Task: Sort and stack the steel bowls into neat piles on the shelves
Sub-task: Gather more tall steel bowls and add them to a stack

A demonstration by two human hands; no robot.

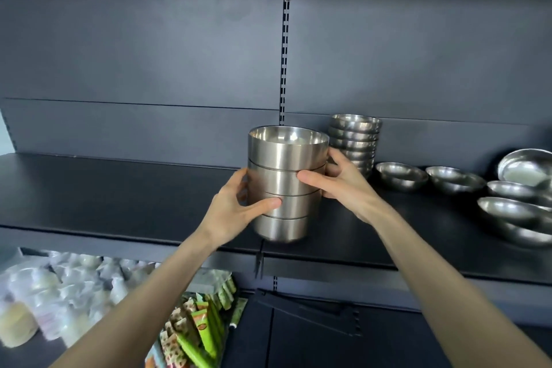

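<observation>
the dark back panel (pixel 149 54) fills most of the view, with a slotted upright (pixel 284 63) down its middle. below it runs the dark shelf (pixel 119 194). near its front edge a stack of four straight-sided steel bowls (pixel 286 158) is upright; its base is blurred, so i cannot tell if it touches the shelf. the left hand (pixel 236 212) grips the stack's lower left side, thumb across the front. the right hand (pixel 343 182) grips higher on the right, fingers curled behind. just behind sits a pile of shallow bowls (pixel 357 137); loose shallow bowls (pixel 400 175) lie to the right.
</observation>
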